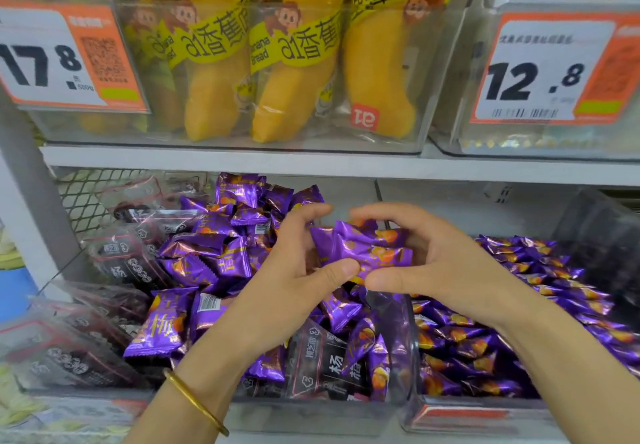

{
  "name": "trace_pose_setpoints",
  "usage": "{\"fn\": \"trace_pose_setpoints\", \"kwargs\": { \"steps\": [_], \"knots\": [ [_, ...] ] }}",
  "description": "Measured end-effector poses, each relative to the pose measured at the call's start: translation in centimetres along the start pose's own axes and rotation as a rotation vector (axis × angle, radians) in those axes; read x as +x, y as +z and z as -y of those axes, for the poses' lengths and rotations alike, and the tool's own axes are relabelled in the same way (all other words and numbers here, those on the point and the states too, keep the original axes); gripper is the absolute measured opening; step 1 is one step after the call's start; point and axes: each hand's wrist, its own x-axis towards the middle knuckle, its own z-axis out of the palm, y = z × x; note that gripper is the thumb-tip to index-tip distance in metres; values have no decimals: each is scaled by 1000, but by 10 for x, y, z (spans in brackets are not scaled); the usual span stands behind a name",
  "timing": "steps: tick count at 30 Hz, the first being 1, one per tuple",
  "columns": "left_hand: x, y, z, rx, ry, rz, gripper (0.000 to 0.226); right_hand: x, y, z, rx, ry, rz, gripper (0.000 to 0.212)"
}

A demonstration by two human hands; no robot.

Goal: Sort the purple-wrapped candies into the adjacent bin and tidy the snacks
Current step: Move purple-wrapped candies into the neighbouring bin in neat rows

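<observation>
Both my left hand [294, 270] and right hand [433, 263] are pinching a clutch of purple candies [363, 249] above the mixed bin [294, 416], so I am judging it best to be squeezing firmly (foil looks slippery) while carrying them rightward into the adjacent bin [485, 416].

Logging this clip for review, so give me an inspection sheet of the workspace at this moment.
Surface: white shelf board under the upper bins; lower shelf hidden by bins.
Job's things: purple candies held above the bins; middle bin holds more, right bin full of them.
Clutter: dark-wrapped snacks mixed into the middle bin.
Hands: left hand and right hand grip the bunch.
Cables: nothing seen.
Surroundings: banana bread packs, price tags above.
</observation>
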Motion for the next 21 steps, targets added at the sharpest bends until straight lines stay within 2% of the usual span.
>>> {"fn": "trace_pose_setpoints", "kwargs": {
  "steps": [5,8,13,15,21],
  "knots": [
    [12,12,4,1,-3,-96,64,0,-13,-3,102,32,-127,46],
    [17,17,3,11,4,-153,54,0,-39,-13,116,59,-239,42],
    [21,10,8,94,-41,-212,37,11,-96,-58,-161,209,-427,36],
    [23,10,10,111,-54,-206,35,23,-105,-76,-237,247,-412,35],
    [24,10,16,114,-106,-218,33,69,-89,-114,-210,232,-286,37]
  ]
}}
